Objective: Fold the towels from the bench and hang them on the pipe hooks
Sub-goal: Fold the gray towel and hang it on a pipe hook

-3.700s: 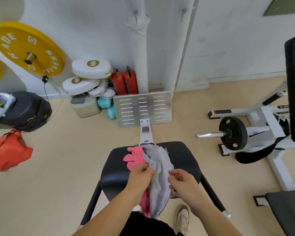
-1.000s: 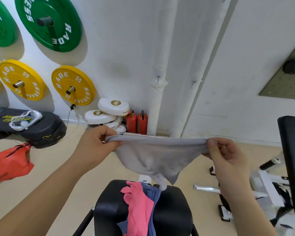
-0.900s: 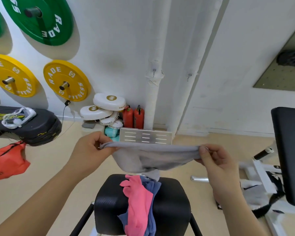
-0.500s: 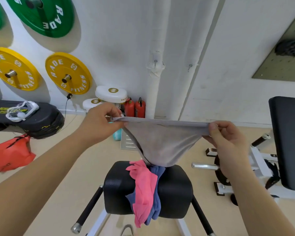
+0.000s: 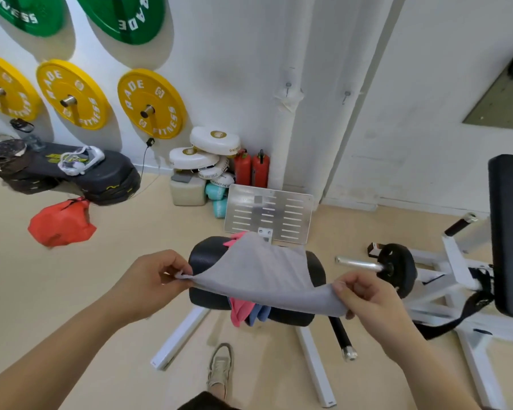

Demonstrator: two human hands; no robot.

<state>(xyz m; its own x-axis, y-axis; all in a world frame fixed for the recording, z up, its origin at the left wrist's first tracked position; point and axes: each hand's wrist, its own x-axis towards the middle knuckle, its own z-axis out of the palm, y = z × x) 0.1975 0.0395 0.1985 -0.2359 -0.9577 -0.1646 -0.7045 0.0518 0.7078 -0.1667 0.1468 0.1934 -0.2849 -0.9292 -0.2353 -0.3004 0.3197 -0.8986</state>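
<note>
A grey towel (image 5: 264, 273) is stretched between both hands, its far part draped over the black bench pad (image 5: 203, 257). My left hand (image 5: 154, 279) pinches the towel's left corner. My right hand (image 5: 367, 303) pinches its right corner. Under the grey towel, a pink towel (image 5: 240, 312) and a blue towel (image 5: 259, 312) hang off the pad's near side. Two small hooks (image 5: 288, 88) stick out of the white pipes (image 5: 285, 128) on the wall behind the bench.
A metal footplate (image 5: 268, 214) stands beyond the bench. Red extinguishers (image 5: 252, 168), white discs (image 5: 214, 140) and yellow weight plates (image 5: 151, 103) line the wall. A red bag (image 5: 61, 224) lies on the left floor. A weight machine (image 5: 444, 261) stands to the right. My shoe (image 5: 219, 368) is below.
Both hands have lowered the stretched grey towel from chest height down onto the bench pad, where it now covers the pink and blue towels. The view has tilted down.
</note>
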